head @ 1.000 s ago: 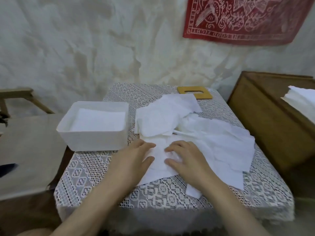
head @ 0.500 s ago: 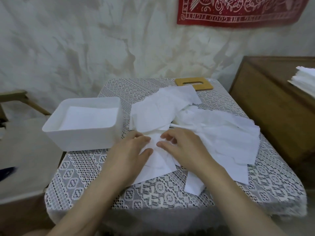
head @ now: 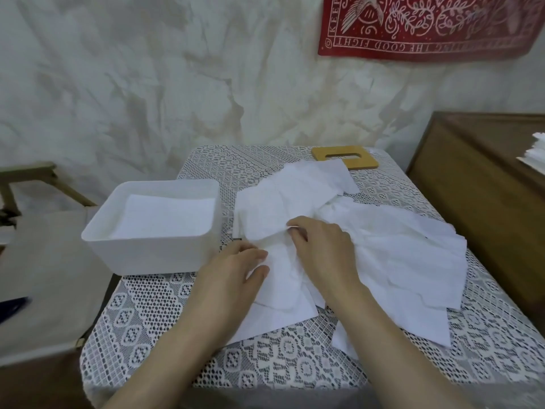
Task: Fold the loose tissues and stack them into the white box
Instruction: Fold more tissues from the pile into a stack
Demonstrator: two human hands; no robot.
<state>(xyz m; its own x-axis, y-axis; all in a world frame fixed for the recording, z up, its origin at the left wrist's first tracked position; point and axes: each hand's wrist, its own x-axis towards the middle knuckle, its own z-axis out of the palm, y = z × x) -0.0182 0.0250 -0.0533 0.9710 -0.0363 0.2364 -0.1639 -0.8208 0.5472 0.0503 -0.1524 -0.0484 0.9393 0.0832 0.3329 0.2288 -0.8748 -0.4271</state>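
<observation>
Tissues [head: 398, 252]: loose, crumpled white pile across the table's middle and right, just right of the box.
Box [head: 147, 255]: white, open-topped, on the table's left; flat folded sheets [head: 168, 216] stacked inside.
Right hand [head: 324, 255]: lying on the pile, fingers curled, thumb and forefinger [head: 295, 231] pinching a raised tissue edge.
Left hand [head: 233, 276]: palm down, fingers nearly straight, pressing the pile's near-left sheet, gripping nothing.
Between hands: narrow strip of wrinkled tissue.
Table [head: 265, 364]: draped in white lace.
Lid [head: 345, 156]: wooden, slotted, at the far edge behind the pile.
</observation>
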